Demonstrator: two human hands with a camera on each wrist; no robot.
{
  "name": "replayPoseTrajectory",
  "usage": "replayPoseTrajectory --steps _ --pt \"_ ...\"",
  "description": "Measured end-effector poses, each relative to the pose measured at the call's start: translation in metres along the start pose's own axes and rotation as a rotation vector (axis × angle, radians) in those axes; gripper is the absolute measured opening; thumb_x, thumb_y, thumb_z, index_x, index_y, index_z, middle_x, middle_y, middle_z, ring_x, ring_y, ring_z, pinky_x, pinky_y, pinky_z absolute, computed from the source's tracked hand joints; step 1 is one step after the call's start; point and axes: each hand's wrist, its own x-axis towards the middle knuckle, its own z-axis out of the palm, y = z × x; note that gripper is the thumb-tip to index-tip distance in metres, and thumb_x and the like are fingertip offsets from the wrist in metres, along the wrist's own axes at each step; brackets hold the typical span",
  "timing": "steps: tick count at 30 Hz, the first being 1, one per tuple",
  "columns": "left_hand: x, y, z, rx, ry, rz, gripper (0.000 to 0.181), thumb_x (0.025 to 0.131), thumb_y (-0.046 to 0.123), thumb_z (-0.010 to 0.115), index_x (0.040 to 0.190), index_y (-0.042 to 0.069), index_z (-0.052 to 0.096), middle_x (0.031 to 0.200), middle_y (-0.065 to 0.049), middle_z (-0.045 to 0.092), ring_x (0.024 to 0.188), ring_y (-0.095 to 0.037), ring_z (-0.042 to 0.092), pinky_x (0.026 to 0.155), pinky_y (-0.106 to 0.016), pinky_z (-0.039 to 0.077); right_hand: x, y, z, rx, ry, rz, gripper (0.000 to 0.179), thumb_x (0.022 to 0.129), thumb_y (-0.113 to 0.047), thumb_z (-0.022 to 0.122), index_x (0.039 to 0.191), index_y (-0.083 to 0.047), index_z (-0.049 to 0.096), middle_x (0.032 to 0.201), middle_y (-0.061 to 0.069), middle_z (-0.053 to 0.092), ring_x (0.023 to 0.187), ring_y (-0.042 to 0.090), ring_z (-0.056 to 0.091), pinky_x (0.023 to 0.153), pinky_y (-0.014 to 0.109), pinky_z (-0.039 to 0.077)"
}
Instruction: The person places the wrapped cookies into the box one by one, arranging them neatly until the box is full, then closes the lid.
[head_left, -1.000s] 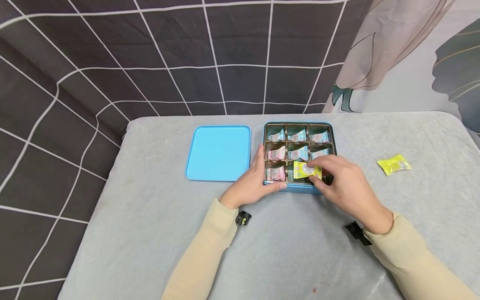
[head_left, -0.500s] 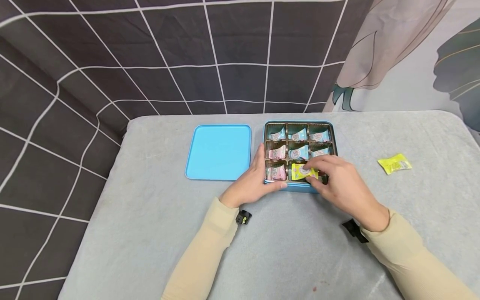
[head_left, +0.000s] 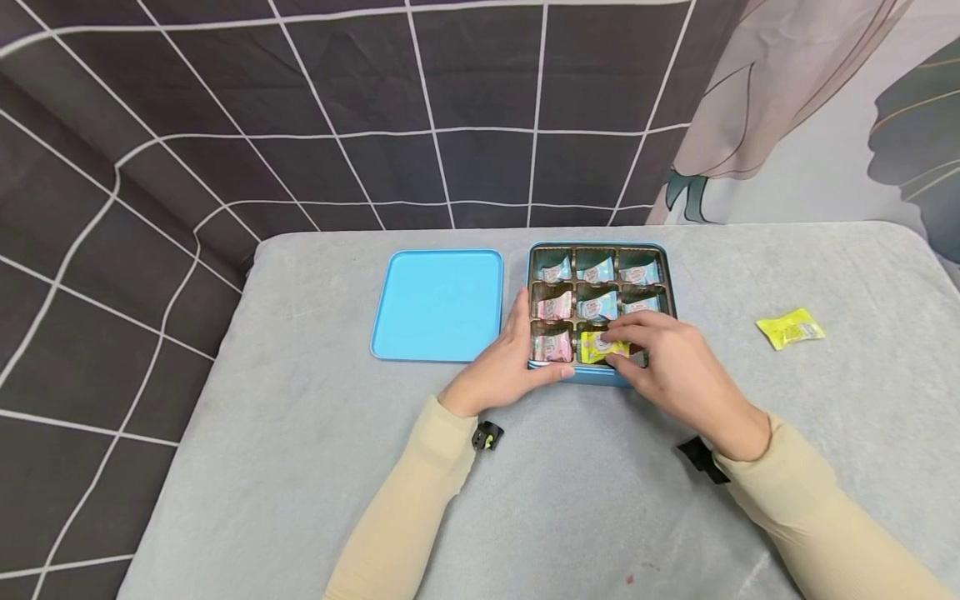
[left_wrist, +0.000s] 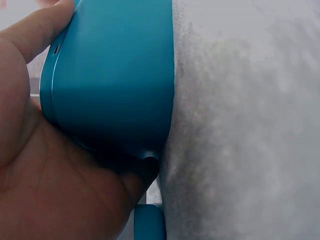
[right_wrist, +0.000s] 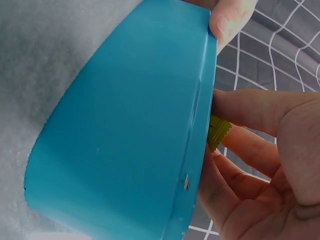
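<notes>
A blue tin (head_left: 600, 377) with a brown divided tray holds wrapped candies in its compartments. My left hand (head_left: 501, 367) grips its front-left corner, thumb on the front rim and fingers along the left side; the left wrist view shows this hand (left_wrist: 65, 165) against the tin wall (left_wrist: 115, 65). My right hand (head_left: 678, 371) pinches a yellow-wrapped candy (head_left: 594, 347) at the front-middle compartment. Just past the tin's rim in the right wrist view, a crimped end of that candy (right_wrist: 218, 133) shows between the fingers. The hand partly covers the front-right compartment.
Left of the tin lies its blue lid (head_left: 438, 306), flat on the grey cloth-covered table (head_left: 300, 467). Another yellow-wrapped candy (head_left: 791, 328) lies to the right. Pink candies (head_left: 553, 306) and blue candies (head_left: 597, 271) sit in the tray. A dark gridded curtain (head_left: 480, 92) hangs behind.
My right hand has shifted slightly left and lowered the yellow candy into the front-middle compartment. The left hand keeps its place on the tin.
</notes>
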Motion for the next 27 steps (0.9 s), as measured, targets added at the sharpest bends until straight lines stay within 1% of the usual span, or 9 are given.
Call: replayPoseTrajectory --steps 4,10,14,21,27 --pt "0.0002 -0.0005 -0.0001 -0.003 0.000 -0.001 0.118 0.093 0.055 0.065 0.157 0.009 -0.023 0.165 -0.010 -0.023 0.152 -0.017 -0.011 0.122 -0.042 0.013 0.0017 -0.0011 0.0012 -0.006 -0.019 0.014 0.023 0.077 0.000 0.083 0.100 0.001 0.077 0.103 0.012 0.071 0.091 0.028 0.069 0.077 0.046 0.056" --pt "0.0006 -0.0011 0.0001 -0.005 0.000 -0.001 0.118 0.093 0.054 0.066 0.157 0.009 -0.023 0.165 -0.011 -0.023 0.152 -0.017 -0.011 0.122 -0.041 0.013 0.0039 -0.0026 0.0033 -0.005 -0.030 0.020 0.020 0.078 -0.002 0.083 0.097 0.001 0.077 0.100 0.012 0.071 0.093 0.029 0.069 0.081 0.047 0.056" --pt "0.0008 -0.0013 0.0003 -0.004 0.000 0.000 0.118 0.094 0.054 0.066 0.157 0.009 -0.023 0.165 -0.011 -0.022 0.152 -0.017 -0.010 0.122 -0.041 0.013 0.0046 -0.0034 0.0045 -0.005 -0.046 0.030 0.020 0.079 -0.002 0.082 0.098 0.002 0.077 0.101 0.013 0.071 0.094 0.030 0.069 0.082 0.047 0.055" --pt "0.0001 -0.0008 -0.0002 -0.008 -0.003 0.001 0.118 0.094 0.054 0.065 0.156 0.009 -0.024 0.165 -0.011 -0.023 0.151 -0.016 -0.011 0.122 -0.041 0.013 0.0054 -0.0043 0.0050 -0.008 -0.089 0.052 0.021 0.082 -0.003 0.080 0.101 0.005 0.076 0.105 0.016 0.070 0.096 0.033 0.069 0.081 0.049 0.056" --pt "0.0002 -0.0007 0.0002 -0.006 0.001 -0.003 0.118 0.093 0.054 0.066 0.157 0.010 -0.023 0.165 -0.010 -0.022 0.152 -0.016 -0.011 0.122 -0.041 0.013 0.0073 -0.0073 0.0020 -0.024 -0.153 0.054 0.020 0.086 0.001 0.073 0.105 0.006 0.075 0.111 0.018 0.069 0.102 0.034 0.066 0.084 0.049 0.055"
